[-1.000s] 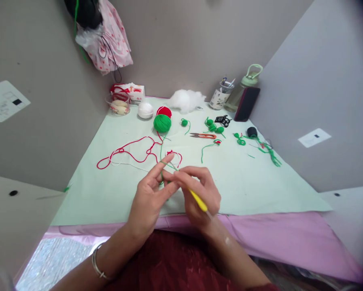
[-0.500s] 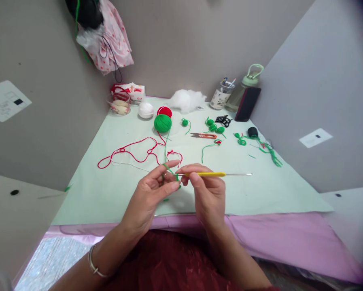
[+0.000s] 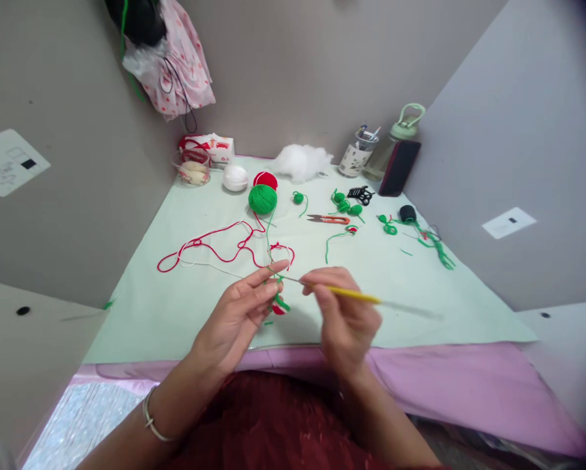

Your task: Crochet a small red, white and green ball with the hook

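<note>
Left hand (image 3: 231, 320): mine; thumb and fingers pinch the piece (image 3: 279, 307), index finger extended with the yarn (image 3: 268, 230) crossing it.
Right hand (image 3: 349, 320): mine; thumb and fingers grip the hook (image 3: 356, 294) by its yellow handle.
Piece: green and red, at my left fingertips, left of my right hand; the left hand is nearer, in contact.
Hook axis: mostly crosswise, slightly slanted; working end points left to the yarn just above the piece, rear end right and toward me, blurred.
Loop on hook: too fine to tell.
Yarn: runs from the green ball (image 3: 262, 199), beyond my hands, to my left index finger.
Snips (image 3: 329, 220): on the cloth (image 3: 444, 307), beyond my right hand, untouched.
</note>
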`<state>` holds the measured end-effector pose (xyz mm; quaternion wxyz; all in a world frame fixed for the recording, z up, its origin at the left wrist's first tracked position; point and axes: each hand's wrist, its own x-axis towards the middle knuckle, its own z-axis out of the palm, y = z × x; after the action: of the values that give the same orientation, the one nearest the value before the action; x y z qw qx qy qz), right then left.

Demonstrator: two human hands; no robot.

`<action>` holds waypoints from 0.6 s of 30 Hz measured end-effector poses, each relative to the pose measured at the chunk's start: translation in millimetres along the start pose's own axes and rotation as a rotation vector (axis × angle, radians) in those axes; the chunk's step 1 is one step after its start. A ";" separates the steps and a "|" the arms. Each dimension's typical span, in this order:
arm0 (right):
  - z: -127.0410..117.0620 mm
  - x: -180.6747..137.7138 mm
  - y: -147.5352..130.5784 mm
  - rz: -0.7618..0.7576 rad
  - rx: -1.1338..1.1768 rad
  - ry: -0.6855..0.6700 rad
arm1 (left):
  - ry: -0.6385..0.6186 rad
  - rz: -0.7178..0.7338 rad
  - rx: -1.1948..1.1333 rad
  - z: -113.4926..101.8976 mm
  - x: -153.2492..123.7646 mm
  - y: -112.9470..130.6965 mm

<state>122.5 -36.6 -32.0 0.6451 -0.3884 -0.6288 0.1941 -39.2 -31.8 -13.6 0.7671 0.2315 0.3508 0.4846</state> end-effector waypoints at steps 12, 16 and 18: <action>14.3 4.8 -6.2 0.219 0.290 -0.053 | -0.006 0.230 0.237 3.3 -1.2 -9.0; 11.9 5.1 -11.3 0.181 0.230 -0.107 | 0.038 0.265 0.229 4.4 -1.7 -4.7; 9.3 4.1 -13.2 0.153 0.185 -0.174 | 0.048 0.293 0.221 3.5 -2.4 -0.5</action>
<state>110.9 -39.4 -20.3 0.6047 -0.3556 -0.6301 0.3329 -36.8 -34.3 -10.9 0.6494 0.3515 0.3828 0.5551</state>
